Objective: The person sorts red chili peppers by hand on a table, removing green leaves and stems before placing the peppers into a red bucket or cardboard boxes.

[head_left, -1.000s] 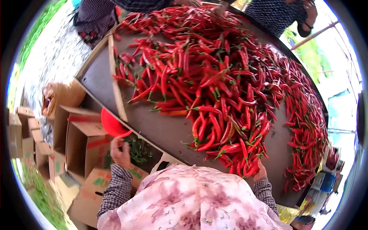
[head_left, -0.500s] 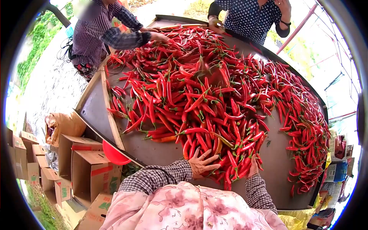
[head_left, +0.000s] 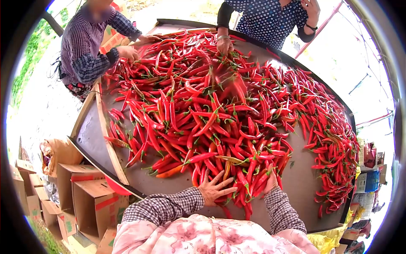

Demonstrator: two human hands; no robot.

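Note:
A large heap of red chili peppers (head_left: 211,114) with green stems covers much of the grey table (head_left: 177,188). At the near edge of the heap, my left hand (head_left: 215,190) lies with its fingers spread against the peppers and holds none. My right hand (head_left: 271,182) is beside the heap's near right side, its fingers touching the peppers and partly hidden by them; whether it grips any cannot be told. Several peppers lie between the two hands. An orange pepper (head_left: 170,171) is up and left of my left hand.
One person (head_left: 80,46) stands at the far left with hands at the heap. Another person (head_left: 270,21) across the table reaches into it. A wooden strip (head_left: 108,135) crosses the left side. Cardboard boxes (head_left: 95,199) are at the lower left, crates (head_left: 368,182) at the right.
The view has shifted slightly. The person across the table has lowered a hand onto the peppers. The person at the left has drawn one hand back. My hands remain at the heap's near edge.

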